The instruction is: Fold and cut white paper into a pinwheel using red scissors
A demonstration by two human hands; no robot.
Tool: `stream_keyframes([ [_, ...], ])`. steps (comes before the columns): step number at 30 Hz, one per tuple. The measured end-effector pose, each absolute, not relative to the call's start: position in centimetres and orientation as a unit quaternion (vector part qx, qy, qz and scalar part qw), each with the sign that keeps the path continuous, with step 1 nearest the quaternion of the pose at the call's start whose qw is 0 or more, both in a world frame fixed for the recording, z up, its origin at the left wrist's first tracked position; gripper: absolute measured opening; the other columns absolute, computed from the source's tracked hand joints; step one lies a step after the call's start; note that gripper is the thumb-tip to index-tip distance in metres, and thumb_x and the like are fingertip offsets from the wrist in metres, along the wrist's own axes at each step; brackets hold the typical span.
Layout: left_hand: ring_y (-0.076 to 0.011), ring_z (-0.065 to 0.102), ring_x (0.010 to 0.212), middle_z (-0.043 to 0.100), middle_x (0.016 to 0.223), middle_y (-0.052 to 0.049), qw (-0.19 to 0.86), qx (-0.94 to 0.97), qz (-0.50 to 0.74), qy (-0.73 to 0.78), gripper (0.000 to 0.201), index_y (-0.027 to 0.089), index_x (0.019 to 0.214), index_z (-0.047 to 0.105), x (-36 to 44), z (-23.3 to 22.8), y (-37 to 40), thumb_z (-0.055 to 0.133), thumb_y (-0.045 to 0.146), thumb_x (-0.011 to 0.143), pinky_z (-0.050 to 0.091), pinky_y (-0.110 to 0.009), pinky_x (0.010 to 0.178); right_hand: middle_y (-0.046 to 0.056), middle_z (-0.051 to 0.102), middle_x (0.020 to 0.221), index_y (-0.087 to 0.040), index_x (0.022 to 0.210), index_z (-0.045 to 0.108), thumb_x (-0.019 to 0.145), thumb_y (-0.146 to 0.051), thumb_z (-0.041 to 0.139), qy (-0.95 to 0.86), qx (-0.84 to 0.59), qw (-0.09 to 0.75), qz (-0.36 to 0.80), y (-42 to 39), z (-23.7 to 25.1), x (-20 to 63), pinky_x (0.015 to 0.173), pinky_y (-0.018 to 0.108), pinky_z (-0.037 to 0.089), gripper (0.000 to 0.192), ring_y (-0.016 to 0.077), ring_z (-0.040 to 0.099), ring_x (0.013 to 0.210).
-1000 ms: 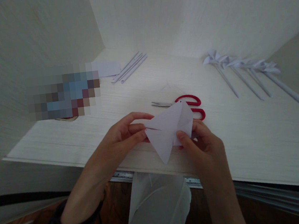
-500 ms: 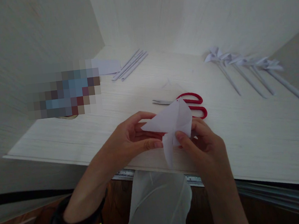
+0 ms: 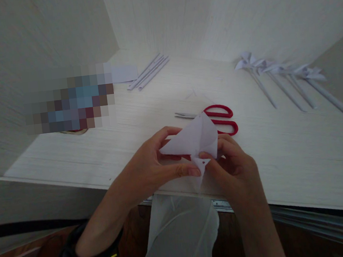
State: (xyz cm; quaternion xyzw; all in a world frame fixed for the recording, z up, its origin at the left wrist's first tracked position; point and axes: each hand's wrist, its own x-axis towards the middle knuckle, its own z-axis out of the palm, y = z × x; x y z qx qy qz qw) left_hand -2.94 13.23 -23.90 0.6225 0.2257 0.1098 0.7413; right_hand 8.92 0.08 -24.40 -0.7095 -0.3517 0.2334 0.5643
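A white paper pinwheel piece (image 3: 191, 136), cut and partly folded, is held between both hands above the front edge of the white surface. My left hand (image 3: 159, 163) has its thumb on a lower flap that carries a small dark hole, with its other fingers behind the paper. My right hand (image 3: 234, 162) pinches the paper near its centre, thumb in front and fingers behind. Just beyond the paper lie red-handled scissors (image 3: 221, 111), blades pointing left and partly covered by it.
Several finished paper pinwheels on sticks (image 3: 285, 70) lie in a row at the right back. Several rolled paper sticks (image 3: 149, 73) lie at the back beside white paper (image 3: 124, 73). A pixelated patch hides something at the left. Thin paper scraps (image 3: 194, 92) lie behind the scissors.
The lower flap has been bent up toward the paper's centre, and its hole now shows. My left thumb has moved right onto that flap. My right hand keeps its pinch.
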Motion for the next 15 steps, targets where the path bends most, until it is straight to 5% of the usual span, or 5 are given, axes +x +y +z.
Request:
stream_keyframes([
  [15, -0.0197, 0.071, 0.085, 0.075, 0.099, 0.000, 0.746, 0.611, 0.103, 0.244, 0.055, 0.025, 0.118, 0.058, -2.88, -23.67, 13.19, 0.081, 0.023, 0.069, 0.057, -0.023, 0.067, 0.002, 0.059, 0.099, -0.023, 0.080, 0.064, 0.084, -0.018, 0.063, -0.366, -0.714, 0.554, 0.223, -0.10, -24.40, 8.90, 0.077, 0.033, 0.047, 0.006, 0.0185, 0.058, 0.094],
])
